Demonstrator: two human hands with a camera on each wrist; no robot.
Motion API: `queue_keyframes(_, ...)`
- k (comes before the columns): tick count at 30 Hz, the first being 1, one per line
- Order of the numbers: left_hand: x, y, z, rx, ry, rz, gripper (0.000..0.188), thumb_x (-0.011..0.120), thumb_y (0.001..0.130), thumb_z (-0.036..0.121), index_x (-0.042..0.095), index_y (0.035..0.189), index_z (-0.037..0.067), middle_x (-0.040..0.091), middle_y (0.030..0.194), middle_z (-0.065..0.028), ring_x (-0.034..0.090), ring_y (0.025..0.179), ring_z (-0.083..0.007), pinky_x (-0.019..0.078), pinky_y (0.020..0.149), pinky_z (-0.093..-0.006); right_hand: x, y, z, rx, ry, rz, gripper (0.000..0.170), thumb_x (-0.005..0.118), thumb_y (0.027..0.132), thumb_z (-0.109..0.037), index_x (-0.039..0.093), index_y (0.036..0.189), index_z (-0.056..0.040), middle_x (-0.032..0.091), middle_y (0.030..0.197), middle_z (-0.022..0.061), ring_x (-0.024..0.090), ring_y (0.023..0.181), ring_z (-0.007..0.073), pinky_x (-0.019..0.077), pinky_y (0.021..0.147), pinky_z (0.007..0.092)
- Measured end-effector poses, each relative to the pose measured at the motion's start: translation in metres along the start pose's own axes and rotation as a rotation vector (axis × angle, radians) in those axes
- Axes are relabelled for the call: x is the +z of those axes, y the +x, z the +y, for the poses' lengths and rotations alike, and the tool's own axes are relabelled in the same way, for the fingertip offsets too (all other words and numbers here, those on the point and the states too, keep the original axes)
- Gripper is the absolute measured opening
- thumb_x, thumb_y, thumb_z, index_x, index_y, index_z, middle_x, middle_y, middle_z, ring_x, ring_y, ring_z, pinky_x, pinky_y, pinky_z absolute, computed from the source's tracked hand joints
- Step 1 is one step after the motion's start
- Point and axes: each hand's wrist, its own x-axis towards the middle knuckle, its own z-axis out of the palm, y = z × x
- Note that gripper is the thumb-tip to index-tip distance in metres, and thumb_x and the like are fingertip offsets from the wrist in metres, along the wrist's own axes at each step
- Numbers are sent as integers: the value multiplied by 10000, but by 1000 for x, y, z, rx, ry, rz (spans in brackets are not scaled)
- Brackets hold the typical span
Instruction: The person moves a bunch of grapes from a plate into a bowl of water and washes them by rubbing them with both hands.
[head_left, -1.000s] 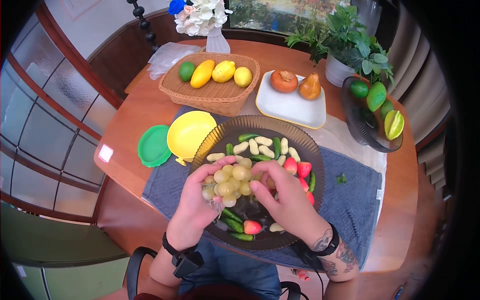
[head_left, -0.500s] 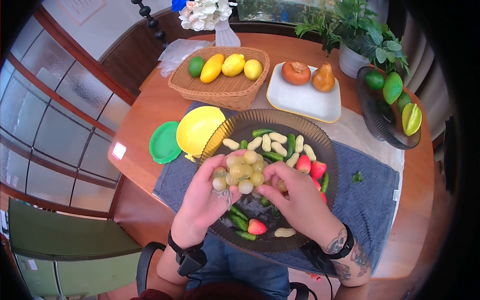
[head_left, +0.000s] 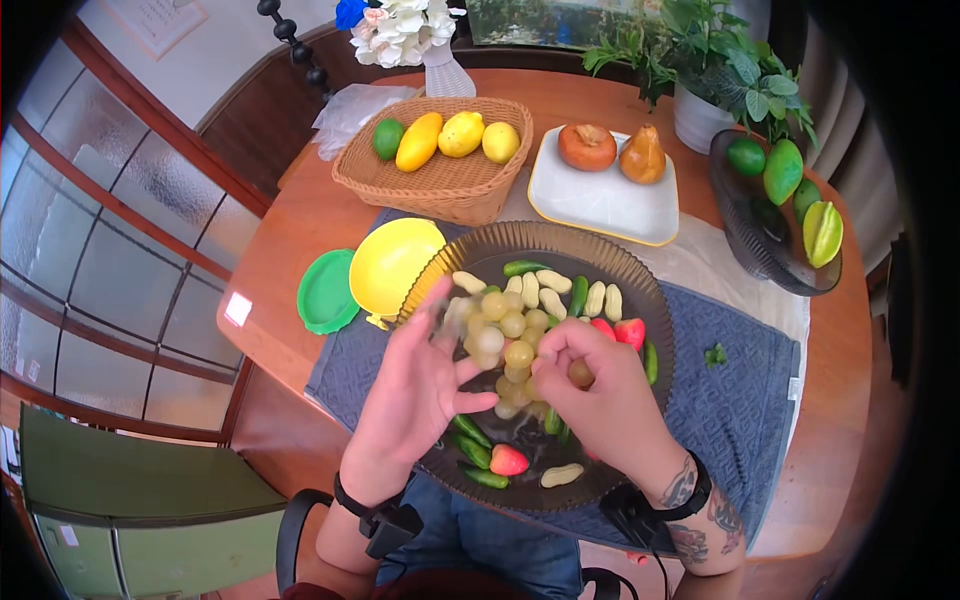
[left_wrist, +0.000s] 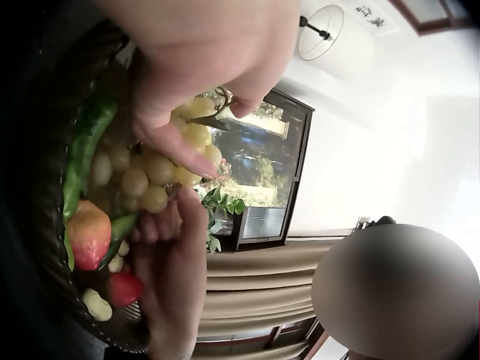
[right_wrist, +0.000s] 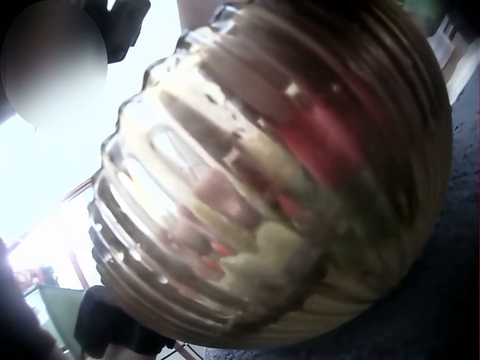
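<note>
A bunch of pale green grapes (head_left: pixel 512 345) hangs over the large dark fluted glass bowl (head_left: pixel 655 300). My right hand (head_left: pixel 605 385) pinches the bunch at its right side between thumb and curled fingers. To the left of the grapes is my left hand (head_left: pixel 410 390), palm turned toward them, fingers spread and blurred, thumb pointing right. In the left wrist view, its fingers overlap the upper grapes (left_wrist: pixel 196 135), and a thin stem loop (left_wrist: pixel 223 99) shows near the thumb. The ribbed bowl wall (right_wrist: pixel 247 180) fills the right wrist view and hides the right fingers.
Inside the bowl lie peanuts (head_left: pixel 552 302), green peppers (head_left: pixel 472 430) and red-and-yellow fruits (head_left: pixel 509 460). Around it stand a yellow bowl (head_left: pixel 395 262), green lid (head_left: pixel 327 290), wicker basket (head_left: pixel 430 195) of fruit, white tray (head_left: pixel 600 215) and dark fruit dish (head_left: pixel 740 240). A leaf (head_left: pixel 715 355) lies on the blue towel.
The left hand has loosened from around the grapes and its fingers have spread. The bunch now hangs longer and lower beside the right hand, which keeps its pinch with fingers curled tighter.
</note>
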Motion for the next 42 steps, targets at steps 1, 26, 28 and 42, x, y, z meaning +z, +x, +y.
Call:
queue_keyframes(1,5,-1,-1,0,0,-3,597,452,1032,322,287,1536,49,331,1562,-155,585,1235,-332,646,768,-382,-1,1,1,19,31,1,97,664,907,-99,589,921,-39,577,726,-20,524,657,46,432,595,237)
queue_keyframes(26,15,-2,-19,540,1491,-44,200,630,925,22,674,1118,46,633,1310,-114,518,1308,-330,373,1119,-433,-7,1,-11,279,276,-140,102,633,969,-136,651,964,-36,626,835,-38,560,778,30,442,700,199)
queue_keyframes(28,14,-3,-20,523,1483,-62,229,650,915,37,666,1144,48,608,1350,-121,490,1341,-335,364,1129,-435,-8,0,-7,255,306,-130,117,636,970,-152,660,975,-37,629,825,-38,555,749,27,433,672,195)
queue_keyframes(42,18,-3,-28,544,1587,-19,381,671,821,-22,636,1191,61,560,1420,-134,429,1412,-361,375,1131,-439,-3,-1,-9,224,259,-67,111,644,961,-147,658,958,-37,637,814,-29,554,747,31,428,656,202)
